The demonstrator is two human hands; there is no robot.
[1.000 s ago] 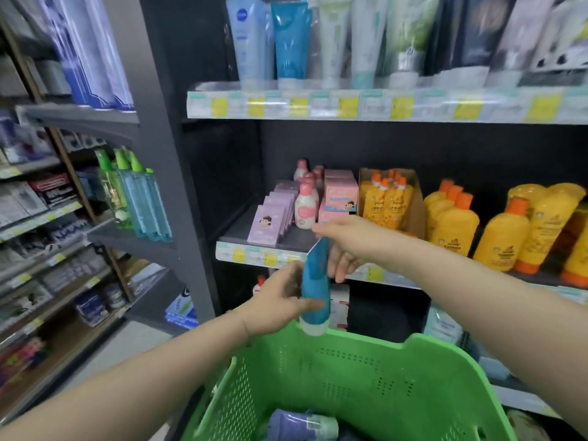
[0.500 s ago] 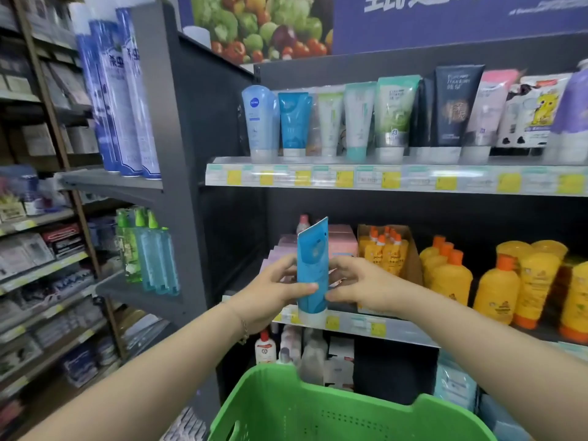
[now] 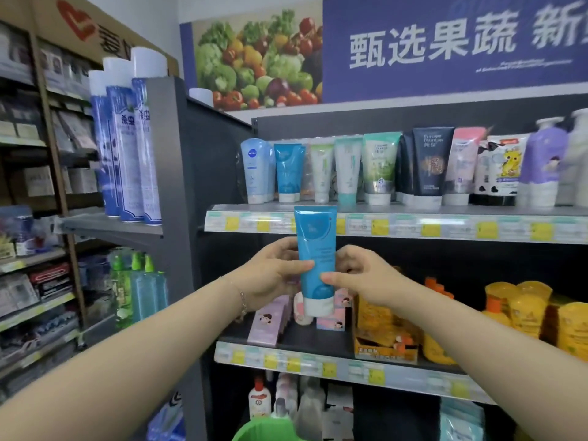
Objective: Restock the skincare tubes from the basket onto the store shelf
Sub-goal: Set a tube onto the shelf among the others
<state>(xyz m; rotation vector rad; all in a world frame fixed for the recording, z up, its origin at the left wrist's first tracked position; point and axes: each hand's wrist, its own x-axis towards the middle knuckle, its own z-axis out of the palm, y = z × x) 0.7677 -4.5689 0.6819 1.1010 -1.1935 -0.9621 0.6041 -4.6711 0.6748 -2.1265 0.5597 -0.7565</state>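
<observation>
Store shelving (image 3: 397,214) carries upright skincare tubes; a matching blue tube (image 3: 287,173) stands second from its left end. Left hand (image 3: 273,275) and right hand (image 3: 359,278) both pinch the held blue tube (image 3: 315,249), cap-down, below that shelf edge. Risk: careless insertion could topple neighbouring tubes.

We see the blue tube (image 3: 315,249) upright, white cap down, its top overlapping the shelf (image 3: 413,224) edge. The green basket (image 3: 264,431) rim shows at six o'clock.

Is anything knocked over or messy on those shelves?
Nothing really stands out. The tubes on the top shelf stand cap-down in a tidy row, and the yellow bottles below stand upright. The blue tube is held upright, cap down, between the left hand and right hand, not yet shelved.
</observation>
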